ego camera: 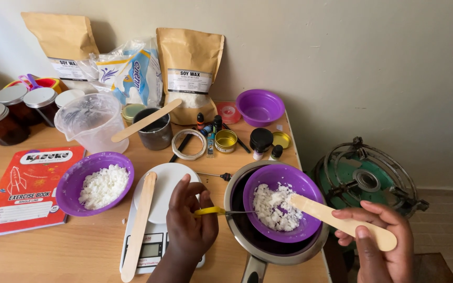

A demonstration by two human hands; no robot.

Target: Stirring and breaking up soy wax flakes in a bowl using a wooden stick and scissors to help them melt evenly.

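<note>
My right hand [378, 238] holds a flat wooden stick [321, 210] whose tip rests in white wax flakes [273, 205] inside a purple bowl [302, 184]. That bowl sits in a metal pot [284, 250] at the table's right front. My left hand [190, 220] grips a yellow-handled thin metal tool [221, 211] that points into the same bowl. The left hand hovers over a white kitchen scale [163, 195], on which a second wooden stick [140, 222] lies.
A second purple bowl [74, 181] of flakes, a red exercise book [24, 188], a plastic jug [93, 120], a dark cup [155, 131], brown paper bags [190, 68], jars [1, 120], tape roll [189, 144], small bottles and tins crowd the table [79, 246]. A green burner [363, 181] stands right, off the table.
</note>
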